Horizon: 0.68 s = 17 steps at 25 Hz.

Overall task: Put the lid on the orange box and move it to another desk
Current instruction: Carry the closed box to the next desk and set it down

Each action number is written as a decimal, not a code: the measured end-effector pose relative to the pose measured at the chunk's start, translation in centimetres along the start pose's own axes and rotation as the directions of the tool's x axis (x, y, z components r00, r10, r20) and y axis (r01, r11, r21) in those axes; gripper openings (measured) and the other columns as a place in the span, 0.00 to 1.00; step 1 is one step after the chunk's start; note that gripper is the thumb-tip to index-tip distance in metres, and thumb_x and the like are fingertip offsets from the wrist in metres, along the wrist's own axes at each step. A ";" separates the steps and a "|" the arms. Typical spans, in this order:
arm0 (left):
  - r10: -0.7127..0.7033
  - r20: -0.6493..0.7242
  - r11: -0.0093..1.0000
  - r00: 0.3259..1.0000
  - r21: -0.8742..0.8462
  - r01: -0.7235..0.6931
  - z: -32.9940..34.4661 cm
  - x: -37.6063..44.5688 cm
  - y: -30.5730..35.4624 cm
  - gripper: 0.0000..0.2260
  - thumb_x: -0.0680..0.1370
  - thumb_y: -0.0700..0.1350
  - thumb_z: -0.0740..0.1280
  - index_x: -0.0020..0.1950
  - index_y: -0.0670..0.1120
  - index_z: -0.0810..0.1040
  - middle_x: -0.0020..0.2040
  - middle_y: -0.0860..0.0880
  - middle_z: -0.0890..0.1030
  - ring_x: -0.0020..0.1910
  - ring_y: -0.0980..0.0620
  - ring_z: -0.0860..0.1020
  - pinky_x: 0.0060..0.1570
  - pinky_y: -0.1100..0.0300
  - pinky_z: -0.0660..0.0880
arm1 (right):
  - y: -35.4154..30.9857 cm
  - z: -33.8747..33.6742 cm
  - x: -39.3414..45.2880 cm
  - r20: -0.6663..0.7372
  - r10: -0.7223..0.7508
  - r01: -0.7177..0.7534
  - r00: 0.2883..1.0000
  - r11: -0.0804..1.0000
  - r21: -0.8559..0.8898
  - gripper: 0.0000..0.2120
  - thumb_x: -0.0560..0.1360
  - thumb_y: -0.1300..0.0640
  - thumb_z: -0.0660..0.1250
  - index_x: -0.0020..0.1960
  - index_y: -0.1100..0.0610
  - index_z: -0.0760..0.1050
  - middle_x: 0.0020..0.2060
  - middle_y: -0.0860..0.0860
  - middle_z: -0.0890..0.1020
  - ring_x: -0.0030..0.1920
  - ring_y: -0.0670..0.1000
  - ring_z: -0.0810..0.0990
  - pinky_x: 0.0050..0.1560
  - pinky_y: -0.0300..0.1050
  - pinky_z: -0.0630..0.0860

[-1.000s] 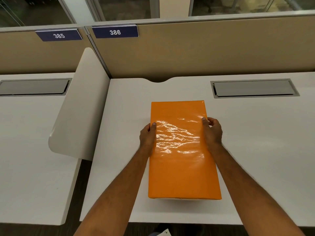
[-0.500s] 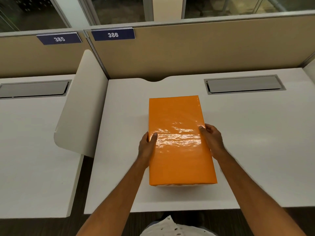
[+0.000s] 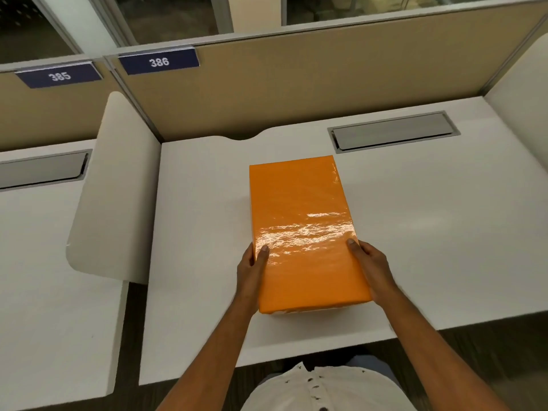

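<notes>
Left hand (image 3: 250, 272) and right hand (image 3: 372, 266) clasp lidded orange box (image 3: 302, 221)

White table (image 3: 430, 232) with grey cable hatch (image 3: 394, 130); second table (image 3: 38, 277) at left beyond rounded white divider (image 3: 115, 188). Tan partition (image 3: 326, 81) behind, blue signs 385 (image 3: 59, 75), 386 (image 3: 159, 61). Dark windows (image 3: 166, 13) above. Dark floor (image 3: 130, 336).

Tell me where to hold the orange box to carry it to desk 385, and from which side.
Grip the two long side walls of the orange box, one from each side, as the left hand and right hand do now near the close end. The box is long and narrow, lying flat with its short end toward the person. Holding nearer mid-length would probably balance it better.
</notes>
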<state>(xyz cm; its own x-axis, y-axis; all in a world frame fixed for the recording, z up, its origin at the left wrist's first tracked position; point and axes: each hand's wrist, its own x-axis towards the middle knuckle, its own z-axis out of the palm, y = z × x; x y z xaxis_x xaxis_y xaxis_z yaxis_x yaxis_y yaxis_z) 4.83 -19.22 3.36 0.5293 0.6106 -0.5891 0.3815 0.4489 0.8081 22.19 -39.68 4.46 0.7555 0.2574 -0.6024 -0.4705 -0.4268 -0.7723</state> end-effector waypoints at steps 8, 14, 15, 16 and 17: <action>0.082 0.064 0.996 0.995 -0.032 -0.080 12.9 2.3 4.1 0.21 0.84 0.56 0.64 0.76 0.55 0.71 0.65 0.50 0.82 0.56 0.49 0.84 0.49 0.51 0.83 | -4.9 -10.7 6.2 -0.055 -0.032 0.035 0.998 0.998 0.058 0.22 0.76 0.37 0.68 0.66 0.47 0.77 0.60 0.51 0.81 0.59 0.59 0.80 0.64 0.63 0.76; 0.114 0.064 0.993 0.991 -0.044 -0.112 28.6 4.0 6.2 0.20 0.83 0.56 0.65 0.75 0.55 0.71 0.66 0.49 0.82 0.57 0.47 0.84 0.51 0.48 0.84 | -9.0 -24.1 13.2 -0.038 -0.057 0.060 0.998 0.993 0.102 0.13 0.78 0.40 0.67 0.59 0.45 0.76 0.50 0.45 0.81 0.50 0.52 0.79 0.55 0.56 0.74; 0.112 0.062 0.993 0.992 -0.045 -0.109 31.7 4.2 6.6 0.20 0.83 0.56 0.64 0.75 0.56 0.71 0.66 0.50 0.82 0.57 0.48 0.84 0.48 0.51 0.84 | -9.7 -26.8 14.7 -0.037 -0.058 0.062 0.998 0.992 0.107 0.12 0.78 0.40 0.67 0.57 0.45 0.76 0.48 0.44 0.80 0.48 0.51 0.79 0.54 0.55 0.74; 0.108 0.058 0.993 0.993 -0.045 -0.105 34.5 4.5 6.9 0.21 0.83 0.57 0.64 0.76 0.55 0.71 0.66 0.50 0.82 0.56 0.48 0.84 0.45 0.53 0.83 | -10.3 -29.2 16.1 -0.038 -0.060 0.064 0.997 0.992 0.107 0.12 0.78 0.41 0.67 0.57 0.44 0.76 0.48 0.44 0.80 0.48 0.50 0.79 0.54 0.55 0.74; 0.105 0.056 0.994 0.993 -0.046 -0.103 37.0 4.9 7.2 0.21 0.83 0.57 0.64 0.76 0.55 0.70 0.66 0.50 0.82 0.56 0.48 0.84 0.44 0.54 0.83 | -11.0 -31.3 17.4 -0.041 -0.065 0.069 0.997 0.993 0.099 0.12 0.78 0.41 0.67 0.57 0.45 0.76 0.48 0.44 0.80 0.48 0.50 0.79 0.53 0.55 0.74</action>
<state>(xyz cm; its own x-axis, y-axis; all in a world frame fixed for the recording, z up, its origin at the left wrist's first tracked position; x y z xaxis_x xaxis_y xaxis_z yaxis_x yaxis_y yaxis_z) 38.20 -37.11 6.43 0.6082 0.6171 -0.4994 0.2893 0.4135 0.8633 54.81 -57.66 8.74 0.8027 0.2484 -0.5423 -0.4604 -0.3200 -0.8280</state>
